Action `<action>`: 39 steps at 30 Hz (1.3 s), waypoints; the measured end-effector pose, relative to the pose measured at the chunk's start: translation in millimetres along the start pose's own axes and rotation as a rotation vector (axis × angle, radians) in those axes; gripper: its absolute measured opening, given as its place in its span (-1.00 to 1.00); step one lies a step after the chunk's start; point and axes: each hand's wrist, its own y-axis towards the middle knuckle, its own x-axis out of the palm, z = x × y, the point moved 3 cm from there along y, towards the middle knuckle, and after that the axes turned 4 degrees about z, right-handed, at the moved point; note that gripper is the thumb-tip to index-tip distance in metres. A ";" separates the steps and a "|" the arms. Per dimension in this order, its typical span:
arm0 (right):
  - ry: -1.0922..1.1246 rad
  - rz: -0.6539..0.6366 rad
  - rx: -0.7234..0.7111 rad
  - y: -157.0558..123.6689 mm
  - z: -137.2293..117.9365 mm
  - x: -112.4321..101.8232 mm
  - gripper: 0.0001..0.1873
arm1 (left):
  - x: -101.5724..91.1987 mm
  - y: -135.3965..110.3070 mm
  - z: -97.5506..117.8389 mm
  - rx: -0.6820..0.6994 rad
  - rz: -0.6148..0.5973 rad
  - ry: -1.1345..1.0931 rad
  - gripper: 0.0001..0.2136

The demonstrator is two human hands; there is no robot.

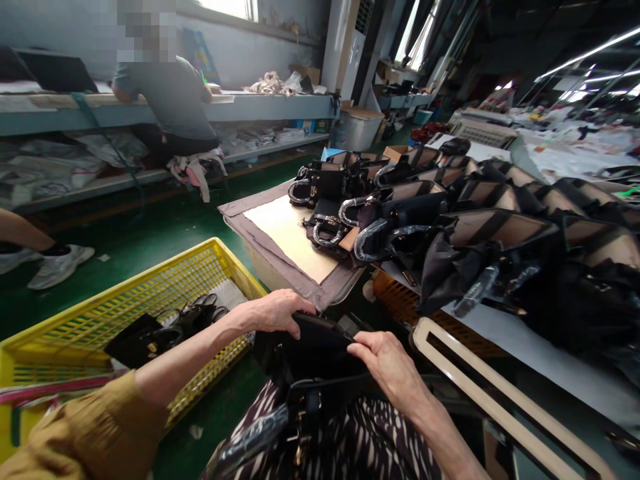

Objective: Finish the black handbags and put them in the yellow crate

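Note:
A black handbag (320, 357) rests on my lap, its plastic-wrapped handle (255, 437) hanging toward me. My left hand (283, 312) grips the far left part of its top edge, thumb on the near side and fingers over the back. At the right end of that edge, my right hand (383, 357) pinches the rim between thumb and fingers. Gold-coloured metal fittings show on the bag's near side. Its inside is dark, and I cannot make out what lies in it.
To the left stands a yellow plastic crate (215, 257) with several black bags (145, 340) inside. Ahead is a cloth-covered stand (280, 230) with a pale board. Many black handbags (400, 227) crowd the table at right, beside a beige frame (480, 373). A person (173, 100) sits at the far bench.

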 end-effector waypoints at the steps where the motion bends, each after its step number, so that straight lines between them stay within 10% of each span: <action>1: -0.001 0.005 -0.003 0.3 0.6 0.2 -0.67 | -1.0 0.7 1.8 0.023 -0.008 0.001 -0.76; 9: -0.001 -0.005 0.024 0.1 -4.0 -2.4 -0.70 | 12.6 8.1 29.5 0.093 0.123 0.306 -0.47; 16: -0.012 0.021 -0.015 -0.6 -7.8 -3.7 -0.68 | 23.1 23.3 29.1 0.048 0.141 0.259 -0.79; 39: -0.175 0.056 0.018 1.3 -10.6 -0.9 -0.71 | 26.7 31.7 41.3 -0.085 0.145 0.226 -0.87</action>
